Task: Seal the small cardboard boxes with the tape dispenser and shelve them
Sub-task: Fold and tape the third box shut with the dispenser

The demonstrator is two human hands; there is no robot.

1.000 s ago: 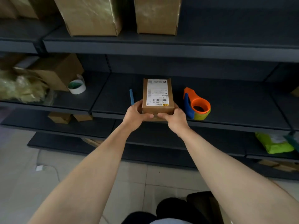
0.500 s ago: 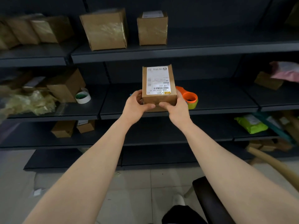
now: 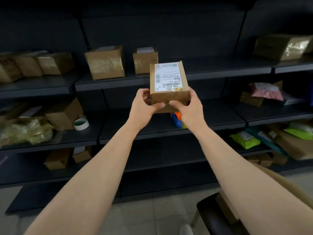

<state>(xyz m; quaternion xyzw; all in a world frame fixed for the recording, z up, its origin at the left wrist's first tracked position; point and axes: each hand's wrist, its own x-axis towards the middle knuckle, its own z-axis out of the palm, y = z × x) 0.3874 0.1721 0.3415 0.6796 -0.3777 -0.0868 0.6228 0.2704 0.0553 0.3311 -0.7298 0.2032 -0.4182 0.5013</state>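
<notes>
A small brown cardboard box [image 3: 169, 97] with a white shipping label on top is held in the air in front of the dark shelving. My left hand [image 3: 144, 106] grips its near left corner and my right hand [image 3: 188, 107] grips its near right corner, thumbs on the front face. The box hangs level with the upper shelf [image 3: 220, 72]. The orange and blue tape dispenser [image 3: 176, 118] lies on the middle shelf, mostly hidden behind my right hand.
Two sealed boxes [image 3: 105, 62] [image 3: 145, 60] stand on the upper shelf left of the held box, more boxes at far left and far right. A tape roll [image 3: 81, 124], open cartons and plastic wrap sit on the middle shelf's left. Mailer bags lie right. A dark stool [image 3: 218, 216] stands below.
Both hands have lifted the box from the middle shelf up to the height of the upper shelf. The view has tilted upward, and the tape dispenser stays on the middle shelf.
</notes>
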